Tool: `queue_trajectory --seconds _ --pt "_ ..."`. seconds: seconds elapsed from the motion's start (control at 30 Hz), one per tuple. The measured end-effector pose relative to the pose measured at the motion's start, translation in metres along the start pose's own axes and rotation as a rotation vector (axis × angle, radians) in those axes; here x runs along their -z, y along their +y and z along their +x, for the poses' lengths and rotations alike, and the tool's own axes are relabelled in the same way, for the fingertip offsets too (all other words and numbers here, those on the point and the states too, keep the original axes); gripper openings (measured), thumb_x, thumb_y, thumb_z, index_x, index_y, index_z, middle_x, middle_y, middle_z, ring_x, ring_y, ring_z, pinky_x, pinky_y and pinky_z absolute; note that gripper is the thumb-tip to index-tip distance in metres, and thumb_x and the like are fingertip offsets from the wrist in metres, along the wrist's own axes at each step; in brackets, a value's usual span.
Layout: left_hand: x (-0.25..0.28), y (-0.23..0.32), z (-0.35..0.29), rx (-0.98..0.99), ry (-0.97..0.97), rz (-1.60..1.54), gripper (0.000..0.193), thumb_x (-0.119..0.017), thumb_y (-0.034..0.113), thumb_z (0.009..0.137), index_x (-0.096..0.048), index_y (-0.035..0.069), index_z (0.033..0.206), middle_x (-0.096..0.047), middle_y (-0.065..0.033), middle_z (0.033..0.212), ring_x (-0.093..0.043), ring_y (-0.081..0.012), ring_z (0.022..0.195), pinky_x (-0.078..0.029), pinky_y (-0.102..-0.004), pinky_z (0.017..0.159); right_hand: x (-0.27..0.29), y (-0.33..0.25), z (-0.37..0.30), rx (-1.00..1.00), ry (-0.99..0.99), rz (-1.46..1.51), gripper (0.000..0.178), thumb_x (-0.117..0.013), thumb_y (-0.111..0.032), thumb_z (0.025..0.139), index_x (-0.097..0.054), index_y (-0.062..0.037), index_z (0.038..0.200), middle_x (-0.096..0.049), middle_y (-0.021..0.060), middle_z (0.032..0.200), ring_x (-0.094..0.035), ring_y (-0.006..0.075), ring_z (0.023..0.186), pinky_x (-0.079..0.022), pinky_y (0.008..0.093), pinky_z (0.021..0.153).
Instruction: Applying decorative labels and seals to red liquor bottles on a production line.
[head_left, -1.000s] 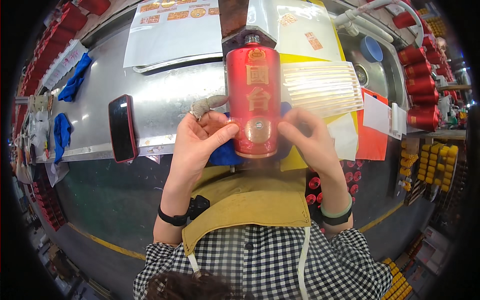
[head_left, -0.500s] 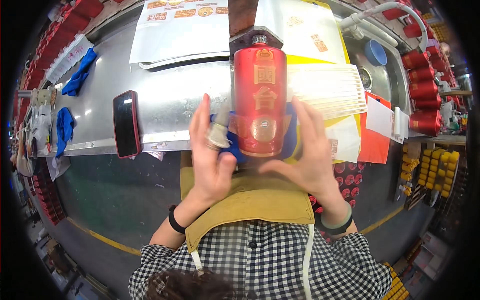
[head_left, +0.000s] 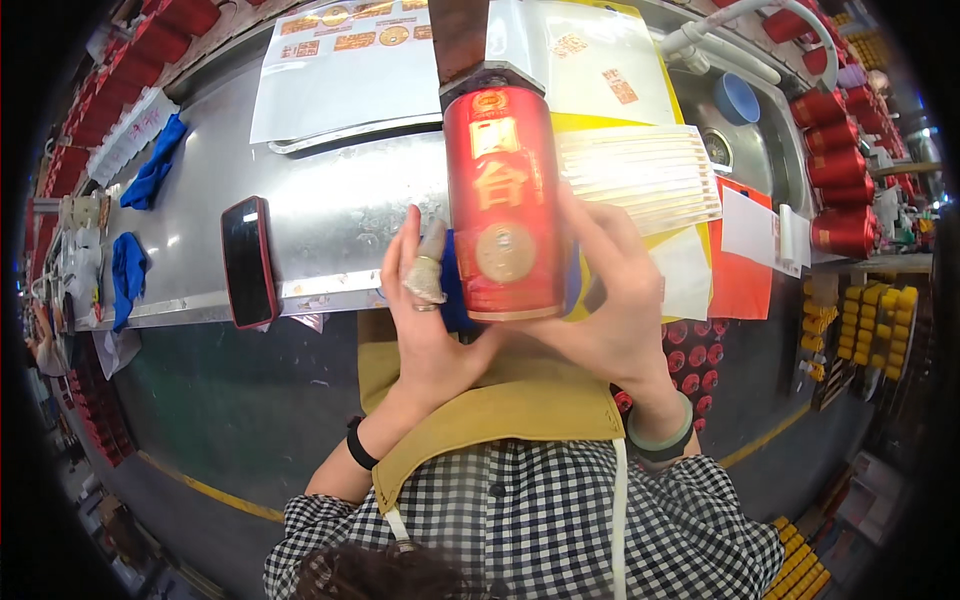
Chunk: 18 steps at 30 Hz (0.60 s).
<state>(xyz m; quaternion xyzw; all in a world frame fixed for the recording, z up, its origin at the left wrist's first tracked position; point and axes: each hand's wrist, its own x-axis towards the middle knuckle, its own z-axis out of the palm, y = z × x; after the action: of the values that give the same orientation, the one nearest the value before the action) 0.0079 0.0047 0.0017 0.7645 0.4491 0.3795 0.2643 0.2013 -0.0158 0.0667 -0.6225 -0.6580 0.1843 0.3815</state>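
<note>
A red bottle with gold lettering and a round gold emblem lies in front of me, its base toward my body and its neck end at a dark angular holder. My right hand grips its right side and lower end, fingers along the side and thumb by the base. My left hand is beside the bottle's lower left, fingers stretched upward and thumb reaching to the base; whether that thumb touches is hard to see. A greyish wrap covers one left finger. Blue material shows beneath the bottle.
On the metal bench, a phone lies to the left, with blue cloths beyond. Sheets of gold stickers lie at the back. Right of the bottle are a pale strip sheet, red paper and a sink holding a blue bowl.
My right hand has closed in on the bottle, which now appears nearer, with its cap end no longer showing. My left thumb has moved toward the base.
</note>
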Motion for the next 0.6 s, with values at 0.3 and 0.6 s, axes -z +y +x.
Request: queue_trajectory --seconds 0.3,0.6 --pt "-0.005 0.002 0.028 -0.138 0.001 -0.069 0.100 -0.095 0.029 0.069 -0.045 -0.002 0.150 -0.046 -0.0195 0.154 -0.050 -0.0365 0.132 -0.040 -0.0466 0.110 -0.004 0.005 0.002 -0.369 0.007 0.381 0.050 -0.087 -0.019 0.081 -0.063 -0.0023 0.122 -0.061 0.0077 0.107 -0.060 0.0184 0.099 -0.049 0.0315 0.088" --pt "-0.004 -0.005 0.023 -0.114 -0.003 -0.157 0.100 -0.095 0.027 0.069 -0.045 -0.004 0.149 -0.047 -0.0230 0.154 -0.050 -0.0401 0.133 -0.040 -0.0481 0.110 0.000 0.020 0.002 -0.652 -0.071 0.807 0.031 -0.074 -0.016 0.096 -0.062 -0.0005 0.121 -0.059 -0.0029 0.091 -0.053 0.0032 0.081 -0.046 0.0205 0.075"
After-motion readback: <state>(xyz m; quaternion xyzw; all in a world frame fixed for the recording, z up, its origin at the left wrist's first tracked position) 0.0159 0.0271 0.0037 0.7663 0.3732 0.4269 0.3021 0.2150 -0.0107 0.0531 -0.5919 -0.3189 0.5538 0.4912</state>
